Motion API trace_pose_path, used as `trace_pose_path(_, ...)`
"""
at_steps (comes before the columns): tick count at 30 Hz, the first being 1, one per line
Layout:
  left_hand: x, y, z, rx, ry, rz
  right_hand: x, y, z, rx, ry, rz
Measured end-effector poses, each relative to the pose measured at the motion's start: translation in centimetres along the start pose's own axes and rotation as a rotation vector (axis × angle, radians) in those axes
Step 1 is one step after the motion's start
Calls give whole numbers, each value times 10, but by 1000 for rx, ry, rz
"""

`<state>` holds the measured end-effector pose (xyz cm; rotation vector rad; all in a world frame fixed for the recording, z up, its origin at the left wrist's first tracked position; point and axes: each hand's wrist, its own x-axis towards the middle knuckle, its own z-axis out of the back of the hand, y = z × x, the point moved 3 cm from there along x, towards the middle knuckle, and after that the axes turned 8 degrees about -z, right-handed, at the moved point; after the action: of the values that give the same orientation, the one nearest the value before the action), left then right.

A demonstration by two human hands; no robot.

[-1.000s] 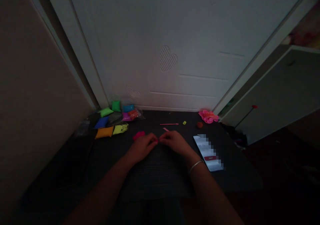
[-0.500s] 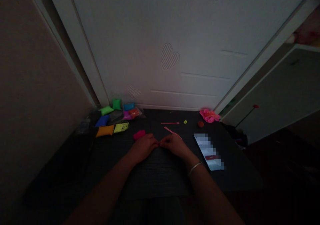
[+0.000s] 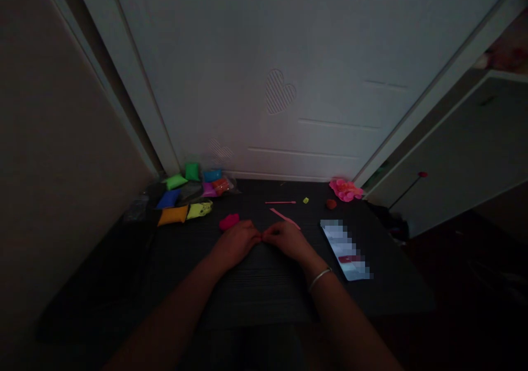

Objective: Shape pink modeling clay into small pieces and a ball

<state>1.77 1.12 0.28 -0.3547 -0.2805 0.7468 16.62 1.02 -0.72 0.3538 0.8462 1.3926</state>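
Observation:
My left hand (image 3: pixel 238 244) is closed in a pinch low over the dark table. Fingertip to fingertip with it, my right hand (image 3: pixel 287 240) is pinched too. Between them is a tiny piece of pink clay (image 3: pixel 262 238), mostly hidden by the fingers. A larger lump of pink clay (image 3: pixel 229 222) lies just beyond my left hand. Past my right knuckles rests a flat pink tool (image 3: pixel 284 217), angled on the table. Farther back is a thin pink stick tool (image 3: pixel 280 202).
Several coloured clay packets (image 3: pixel 173 216) lie at the back left. A small yellow-green piece (image 3: pixel 306 200), a reddish-brown round piece (image 3: pixel 331 204) and a pink petalled object (image 3: pixel 346 190) sit back right. A lit phone (image 3: pixel 344 250) lies right of my hand. A white panel (image 3: pixel 247 112) stands behind.
My hands have lowered slightly towards me and stay pinched together. The right hand has uncovered more of the flat pink tool. The camera view has shifted slightly.

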Motion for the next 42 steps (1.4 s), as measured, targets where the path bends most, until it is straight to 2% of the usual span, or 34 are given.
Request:
trace_pose_path(6, 0, -2, 1, -3, 6, -3, 0, 1, 0, -29, -26, 17)
trace_pose_path(12, -2, 2, -1, -20, 16, -13, 4, -4, 0, 50, 69, 46)
trace_pose_path(20, -2, 5, 3, -48, -13, 59, 3, -4, 6, 49, 33, 29)
trace_pose_path(26, -1, 3, 3, -48, 8, 64, 2, -1, 6, -14, 8, 96)
trace_pose_path(34, -1, 3, 1, -42, -24, 39, -2, 8, 8, -150, -2, 232)
trace_pose_path(42, -1, 4, 2, -72, -6, 29, 0, 2, 8, -178, 28, 331)
